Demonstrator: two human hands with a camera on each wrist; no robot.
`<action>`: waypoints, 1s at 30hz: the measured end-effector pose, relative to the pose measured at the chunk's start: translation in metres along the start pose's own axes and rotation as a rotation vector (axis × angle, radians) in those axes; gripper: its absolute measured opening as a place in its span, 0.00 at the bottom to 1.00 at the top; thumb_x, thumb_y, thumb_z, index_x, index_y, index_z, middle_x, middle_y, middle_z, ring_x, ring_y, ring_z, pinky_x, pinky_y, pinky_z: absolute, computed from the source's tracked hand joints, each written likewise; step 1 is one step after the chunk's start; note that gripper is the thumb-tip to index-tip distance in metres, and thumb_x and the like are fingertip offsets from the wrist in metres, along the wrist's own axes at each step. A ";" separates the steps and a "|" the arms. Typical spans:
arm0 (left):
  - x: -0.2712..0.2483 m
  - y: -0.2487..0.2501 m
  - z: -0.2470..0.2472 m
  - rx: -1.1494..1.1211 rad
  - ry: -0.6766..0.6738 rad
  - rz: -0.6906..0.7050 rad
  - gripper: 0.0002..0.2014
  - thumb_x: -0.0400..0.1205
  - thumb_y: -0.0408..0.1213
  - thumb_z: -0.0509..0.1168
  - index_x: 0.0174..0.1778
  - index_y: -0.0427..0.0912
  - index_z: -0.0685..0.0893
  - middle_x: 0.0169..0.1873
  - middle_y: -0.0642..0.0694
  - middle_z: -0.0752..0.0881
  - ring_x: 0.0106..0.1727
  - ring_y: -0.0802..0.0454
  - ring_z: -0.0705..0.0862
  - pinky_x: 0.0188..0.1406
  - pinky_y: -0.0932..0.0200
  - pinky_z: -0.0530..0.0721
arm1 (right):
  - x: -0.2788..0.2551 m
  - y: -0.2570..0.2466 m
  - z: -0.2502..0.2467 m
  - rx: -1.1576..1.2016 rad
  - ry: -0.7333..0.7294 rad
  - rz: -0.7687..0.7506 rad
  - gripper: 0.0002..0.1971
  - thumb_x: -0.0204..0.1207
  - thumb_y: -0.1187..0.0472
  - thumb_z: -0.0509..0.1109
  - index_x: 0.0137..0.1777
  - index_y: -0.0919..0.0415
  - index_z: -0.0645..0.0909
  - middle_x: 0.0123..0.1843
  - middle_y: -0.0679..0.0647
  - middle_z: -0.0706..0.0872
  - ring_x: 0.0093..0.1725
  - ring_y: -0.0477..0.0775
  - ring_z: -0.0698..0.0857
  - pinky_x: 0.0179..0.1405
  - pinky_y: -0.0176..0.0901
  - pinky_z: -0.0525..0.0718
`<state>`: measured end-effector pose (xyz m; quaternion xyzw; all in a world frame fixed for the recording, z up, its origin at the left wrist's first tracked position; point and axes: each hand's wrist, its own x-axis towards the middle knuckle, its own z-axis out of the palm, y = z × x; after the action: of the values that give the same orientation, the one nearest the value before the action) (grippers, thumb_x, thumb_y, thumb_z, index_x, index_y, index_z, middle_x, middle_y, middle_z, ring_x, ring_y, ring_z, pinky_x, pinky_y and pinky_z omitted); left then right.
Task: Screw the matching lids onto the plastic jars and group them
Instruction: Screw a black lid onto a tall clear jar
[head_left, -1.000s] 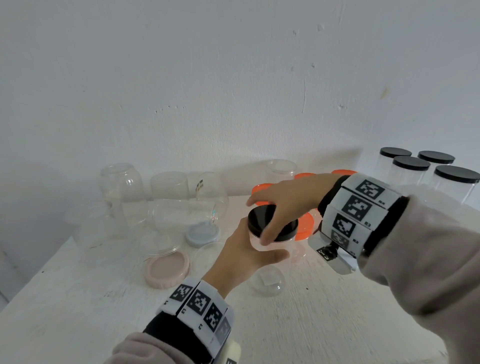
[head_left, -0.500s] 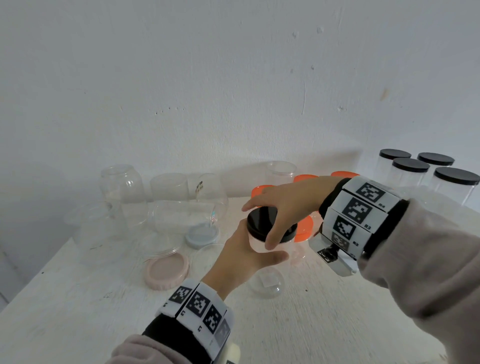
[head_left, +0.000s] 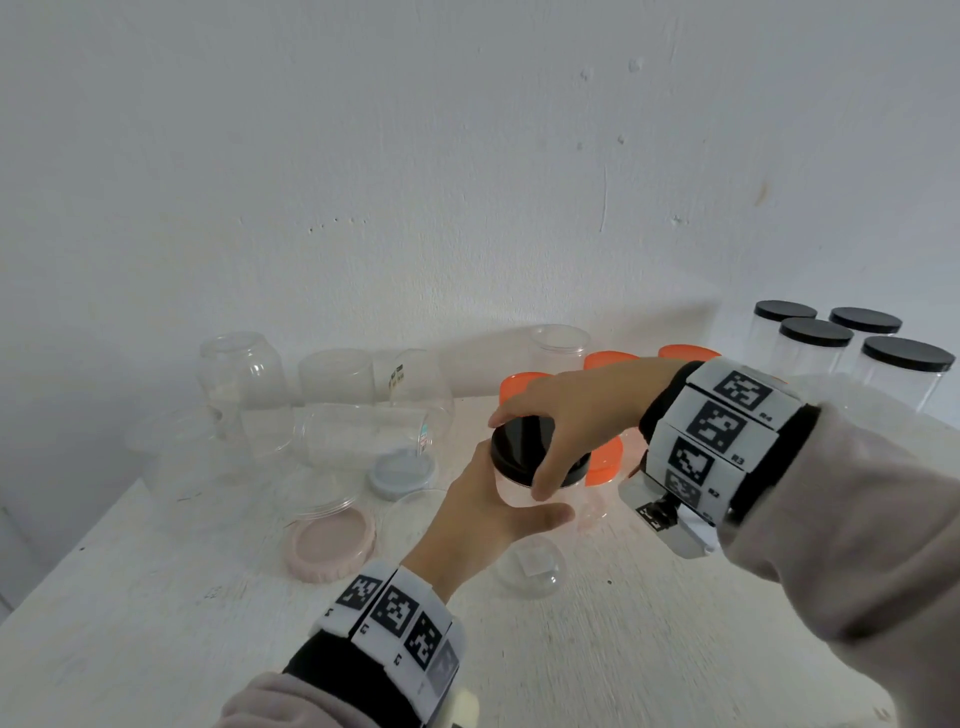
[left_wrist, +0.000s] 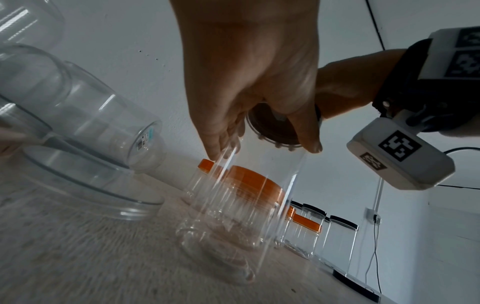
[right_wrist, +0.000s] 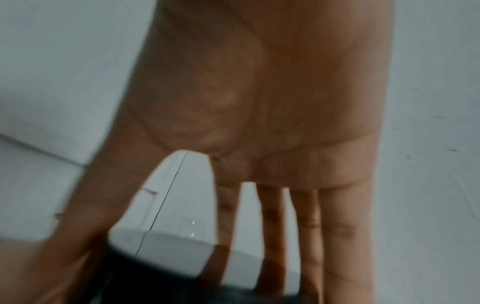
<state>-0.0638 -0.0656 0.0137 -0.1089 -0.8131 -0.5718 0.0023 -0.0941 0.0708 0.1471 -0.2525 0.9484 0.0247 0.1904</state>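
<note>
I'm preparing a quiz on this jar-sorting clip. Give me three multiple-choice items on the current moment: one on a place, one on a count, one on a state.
1. Where is the group of clear plastic jars with black lids?
A. far right of the white table
B. front left corner
C. on the floor

2. How many jars are in that group?
A. two
B. four
C. six

3. What is the right hand doing?
A. resting flat on the table
B. gripping the black round lid on the clear jar held by the left hand
C. holding a pink lid

Key: 1 A, they stand by the wall at the right; 2 B, four black tops show; 3 B, its fingers curl round the lid's rim.
</note>
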 end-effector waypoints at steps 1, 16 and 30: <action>0.000 0.000 0.000 0.001 0.002 0.000 0.40 0.66 0.49 0.82 0.71 0.59 0.67 0.60 0.65 0.79 0.57 0.70 0.76 0.47 0.74 0.73 | -0.001 0.000 -0.001 -0.009 -0.001 -0.015 0.41 0.64 0.37 0.79 0.77 0.35 0.65 0.68 0.39 0.71 0.66 0.47 0.72 0.65 0.49 0.77; -0.001 0.000 0.001 0.001 0.023 0.001 0.39 0.65 0.50 0.82 0.70 0.58 0.69 0.58 0.66 0.79 0.56 0.74 0.76 0.45 0.74 0.74 | 0.001 0.005 0.000 0.024 0.039 -0.026 0.40 0.62 0.35 0.78 0.75 0.36 0.68 0.68 0.40 0.75 0.66 0.49 0.76 0.64 0.51 0.80; -0.002 0.003 0.001 -0.006 0.012 -0.005 0.39 0.67 0.48 0.82 0.70 0.57 0.69 0.58 0.64 0.80 0.56 0.73 0.76 0.44 0.77 0.73 | 0.003 0.002 -0.001 -0.007 0.039 -0.037 0.40 0.64 0.37 0.79 0.76 0.35 0.67 0.73 0.41 0.71 0.71 0.49 0.72 0.67 0.51 0.77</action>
<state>-0.0614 -0.0642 0.0158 -0.1036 -0.8117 -0.5748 0.0054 -0.0976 0.0712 0.1469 -0.2711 0.9469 0.0197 0.1716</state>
